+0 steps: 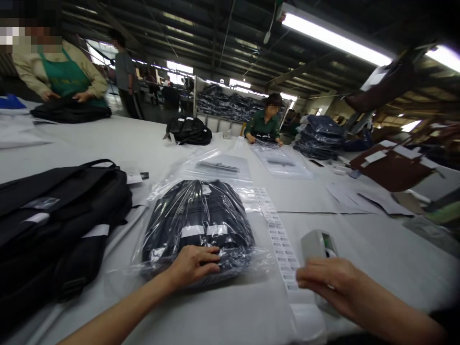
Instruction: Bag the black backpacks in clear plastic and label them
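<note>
A black backpack in a clear plastic bag (196, 220) lies in front of me, with white strips showing through the shiny film. My left hand (196, 263) rests on its near edge, fingers stretched over the folded plastic and thumb apart. To the right, my right hand (328, 278) has its fingers pinched together; whatever is between them cannot be made out. Just behind it stands a pale grey dispenser (316, 242), partly covered by the hand. A long strip of printed labels (282, 244) runs along the table between the bag and my right hand.
An unbagged black backpack (89, 206) fills the left side. Flat clear bags (226, 163) lie beyond the wrapped one. Another black backpack (189, 130) sits farther back. Two co-workers handle items around the table (136, 136). Stacked bagged goods (319, 136) and a brown bag (393, 165) are at right.
</note>
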